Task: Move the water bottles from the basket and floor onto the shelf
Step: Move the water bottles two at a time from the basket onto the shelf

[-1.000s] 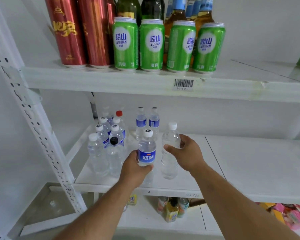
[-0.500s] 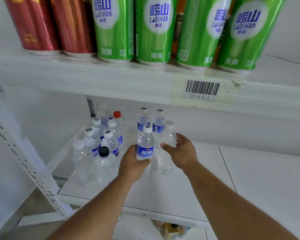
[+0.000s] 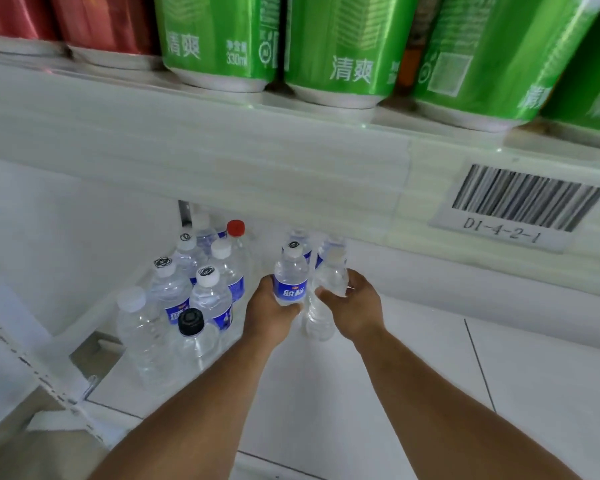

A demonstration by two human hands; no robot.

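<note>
Bottle cluster (image 3: pixel 187 306) stands at the left of the white shelf (image 3: pixel 430 393), one red-capped, one black-capped. Just right of it, left hand (image 3: pixel 269 315) has its fingers wrapped round a blue-labelled bottle (image 3: pixel 290 277), upright. Touching beside it, right hand (image 3: pixel 355 308) grips a clear bottle (image 3: pixel 326 299), its base near or on the shelf; cannot tell which. Overhead: red cans (image 3: pixel 84 22), green cans (image 3: pixel 343 39), barcode tag (image 3: pixel 520 206).

I'm holding a blue-labelled clear bottle (image 3: pixel 290 282); green cans (image 3: pixel 340 46) are gleaming above, a red cap (image 3: pixel 236 227) showing far left
</note>
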